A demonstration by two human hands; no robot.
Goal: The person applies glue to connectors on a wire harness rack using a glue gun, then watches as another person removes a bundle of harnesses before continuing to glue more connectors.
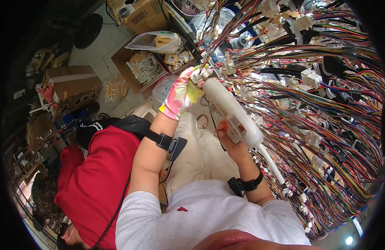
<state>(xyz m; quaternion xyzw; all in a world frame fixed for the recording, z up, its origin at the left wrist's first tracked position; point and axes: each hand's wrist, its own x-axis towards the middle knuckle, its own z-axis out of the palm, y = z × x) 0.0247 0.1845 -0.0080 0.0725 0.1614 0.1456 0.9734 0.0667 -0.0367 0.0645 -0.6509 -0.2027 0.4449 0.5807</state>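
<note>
My left hand [185, 92], in a pink, yellow and white patterned glove, is closed on a white plastic connector [199, 75] at the edge of the hanging wires. My right hand [233, 143] grips a white glue gun [230, 106] with a thick ribbed barrel. A thin white glue stick [270, 162] sticks out of its rear, toward me. The front of the gun is close beside my left fingers and the connector. Whether its tip touches the connector, I cannot tell. My right fingers are partly hidden behind the gun.
Dense bundles of coloured wires [326, 121] with white connectors fill the right side. Beyond my left hand stands a cardboard box [117, 58] of small white parts. At left, a person in a red top [100, 179] bends close by. Another carton [71, 83] is farther left.
</note>
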